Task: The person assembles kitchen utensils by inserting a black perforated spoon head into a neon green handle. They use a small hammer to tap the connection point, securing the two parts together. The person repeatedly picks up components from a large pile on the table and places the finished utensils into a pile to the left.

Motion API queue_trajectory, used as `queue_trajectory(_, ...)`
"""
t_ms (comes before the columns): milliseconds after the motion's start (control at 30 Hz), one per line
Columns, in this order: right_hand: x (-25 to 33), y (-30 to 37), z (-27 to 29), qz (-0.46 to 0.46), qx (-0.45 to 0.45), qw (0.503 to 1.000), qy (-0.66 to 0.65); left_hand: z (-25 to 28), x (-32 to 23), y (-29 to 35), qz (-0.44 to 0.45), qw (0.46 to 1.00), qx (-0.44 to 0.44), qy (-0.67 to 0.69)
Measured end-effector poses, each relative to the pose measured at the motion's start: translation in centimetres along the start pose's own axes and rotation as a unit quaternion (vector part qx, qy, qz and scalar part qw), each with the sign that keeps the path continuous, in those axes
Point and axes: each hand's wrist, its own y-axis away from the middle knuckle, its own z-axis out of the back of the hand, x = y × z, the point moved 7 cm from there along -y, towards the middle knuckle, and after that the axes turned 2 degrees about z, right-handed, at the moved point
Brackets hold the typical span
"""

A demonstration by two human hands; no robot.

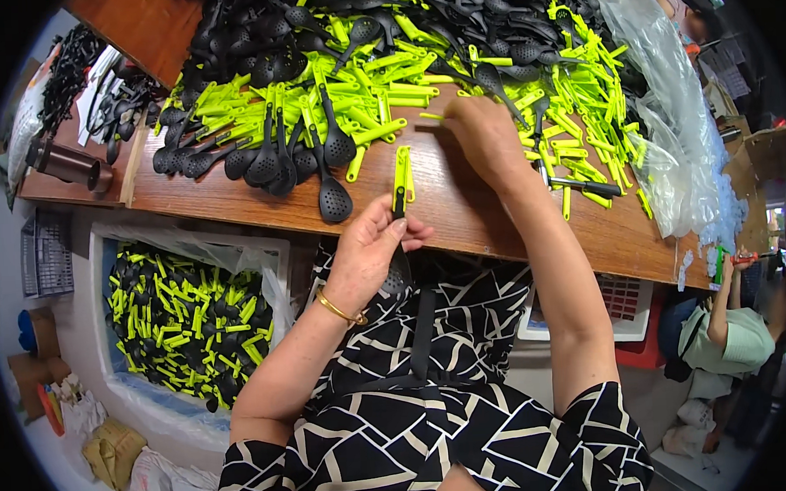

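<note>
My left hand point(371, 246) is closed round the neck of a black slotted spoon point(397, 276). The spoon's head hangs below my fingers, and its lime-green handle point(403, 177) points up over the table's front edge. Over the brown table, my right hand point(486, 136) has its fingers pinched together. A thin lime-green handle piece point(432, 116) sticks out from its fingertips; the rest of that piece is hidden. Left of it, several slotted spoons with black heads point(334, 200) lie in a row, beside heaped lime-green handle pieces point(316, 100).
Black spoon heads point(488, 13) are piled at the back. A black pen-like tool point(588, 185) lies right of my right hand. Clear plastic sheeting point(661, 146) covers the table's right end. Below left stands a lined white bin point(102, 302) full of spoons. Another person point(730, 327) is at far right.
</note>
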Motion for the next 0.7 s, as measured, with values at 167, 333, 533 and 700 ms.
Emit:
queue_trajectory(167,4.6,3.6,4.8,-0.057,0.087,0.972,-0.211,-0.4,0.1,-0.5,-0.017,0.996,-0.004,-0.084)
queue_trajectory(333,8.2,3.8,6.2,0.071,0.126,0.975,-0.166,-2.2,-0.7,0.0,-0.002,0.986,0.03,-0.162)
queue_trajectory(533,8.9,4.2,5.9,0.057,0.152,0.974,-0.157,-2.8,-1.0,1.2,-0.035,0.972,0.023,-0.232)
queue_trajectory(700,9.4,6.0,5.2,0.021,0.11,0.992,-0.059,-1.8,-0.9,0.8,-0.062,0.942,-0.014,-0.329)
